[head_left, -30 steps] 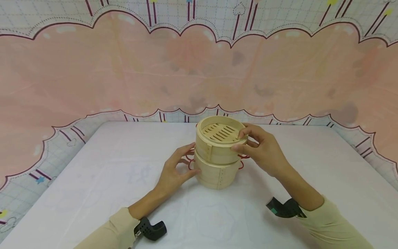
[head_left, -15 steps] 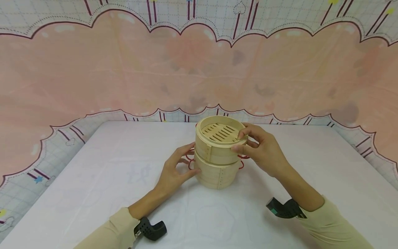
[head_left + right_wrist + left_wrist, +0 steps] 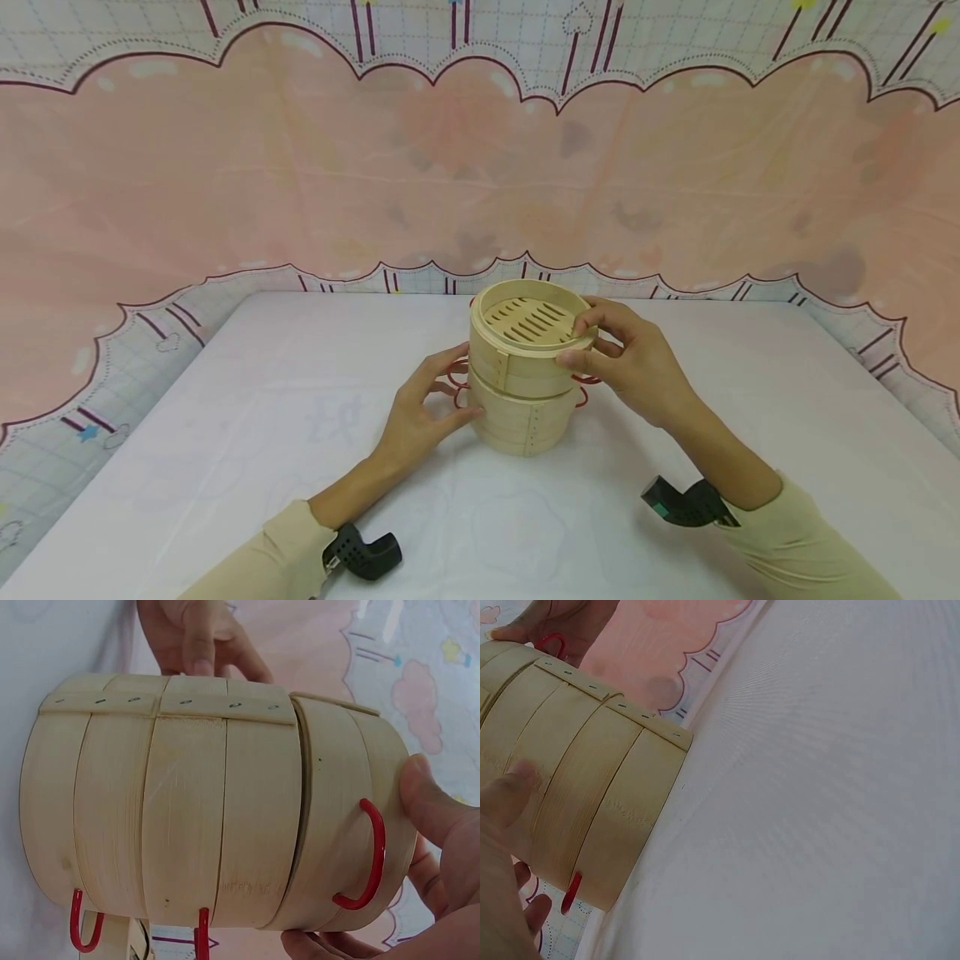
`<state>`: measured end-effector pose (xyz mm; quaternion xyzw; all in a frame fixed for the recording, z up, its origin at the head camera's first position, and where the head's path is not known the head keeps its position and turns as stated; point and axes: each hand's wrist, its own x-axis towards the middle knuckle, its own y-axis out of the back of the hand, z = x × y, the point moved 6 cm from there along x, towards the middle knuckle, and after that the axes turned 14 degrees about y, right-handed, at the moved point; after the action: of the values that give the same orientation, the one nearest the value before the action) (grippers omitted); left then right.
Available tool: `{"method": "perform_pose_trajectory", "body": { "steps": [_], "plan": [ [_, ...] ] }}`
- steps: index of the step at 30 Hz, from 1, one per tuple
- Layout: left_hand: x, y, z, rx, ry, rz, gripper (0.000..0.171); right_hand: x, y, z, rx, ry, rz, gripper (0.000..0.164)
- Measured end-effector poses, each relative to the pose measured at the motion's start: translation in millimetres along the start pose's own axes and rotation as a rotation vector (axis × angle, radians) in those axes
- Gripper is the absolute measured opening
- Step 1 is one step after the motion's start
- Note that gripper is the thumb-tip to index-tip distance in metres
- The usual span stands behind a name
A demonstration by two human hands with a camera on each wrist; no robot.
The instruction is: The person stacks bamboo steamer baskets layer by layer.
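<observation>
Round bamboo steamer baskets stand stacked on the white table. The upper basket (image 3: 487, 367) shows a slatted floor inside its rim. Its seam does not line up with that of the lower basket (image 3: 517, 425). My right hand (image 3: 637, 358) pinches the upper basket's near right rim, index finger inside and thumb outside. On the left side, my left hand (image 3: 423, 400) holds the stack, with its thumb on the lower basket and its other fingers partly hidden behind. Red loop handles (image 3: 375, 855) stick out from the sides in the right wrist view.
The white table (image 3: 225, 467) spreads around the stack, its far edge just behind it. A peach and white patterned cloth (image 3: 300, 183) hangs beyond. Another pale bamboo piece (image 3: 109, 937) shows past the stack in the right wrist view. Black wrist cameras (image 3: 367, 554) sit on both wrists.
The upper basket and my right fingertips have shifted very slightly left. My left hand and the lower basket look the same.
</observation>
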<state>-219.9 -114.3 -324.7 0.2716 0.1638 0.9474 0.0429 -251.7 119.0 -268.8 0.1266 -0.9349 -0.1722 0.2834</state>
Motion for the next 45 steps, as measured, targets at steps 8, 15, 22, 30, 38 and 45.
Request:
{"method": "perform_pose_trajectory", "body": {
  "steps": [8, 15, 22, 30, 38, 45],
  "plan": [
    [0.6, 1.8, 1.4, 0.0, -0.011, 0.016, 0.071, 0.8, -1.5, -3.0, -0.046, 0.029, -0.025, 0.031],
    [-0.3, 3.1, 0.6, 0.014, -0.015, 0.031, 0.072, 2.3, -0.8, -2.3, -0.012, 0.111, -0.124, 0.032],
    [-0.5, 3.4, 0.7, 0.021, -0.017, 0.044, 0.07, 0.0, 2.3, 4.0, -0.064, 0.111, -0.243, 0.064],
    [-0.6, 1.9, 4.5, 0.032, -0.046, 0.045, 0.068, -1.1, 5.8, 8.6, -0.079, 0.094, -0.293, 0.075],
    [-0.8, 1.5, 5.6, 0.058, -0.051, 0.037, 0.071, -0.4, 8.5, 8.5, -0.107, 0.089, -0.302, 0.076],
    [-2.3, 1.4, 6.8, 0.051, -0.031, 0.016, 0.071, -0.1, 9.2, 9.8, -0.105, 0.099, -0.308, 0.075]
  ]
}}
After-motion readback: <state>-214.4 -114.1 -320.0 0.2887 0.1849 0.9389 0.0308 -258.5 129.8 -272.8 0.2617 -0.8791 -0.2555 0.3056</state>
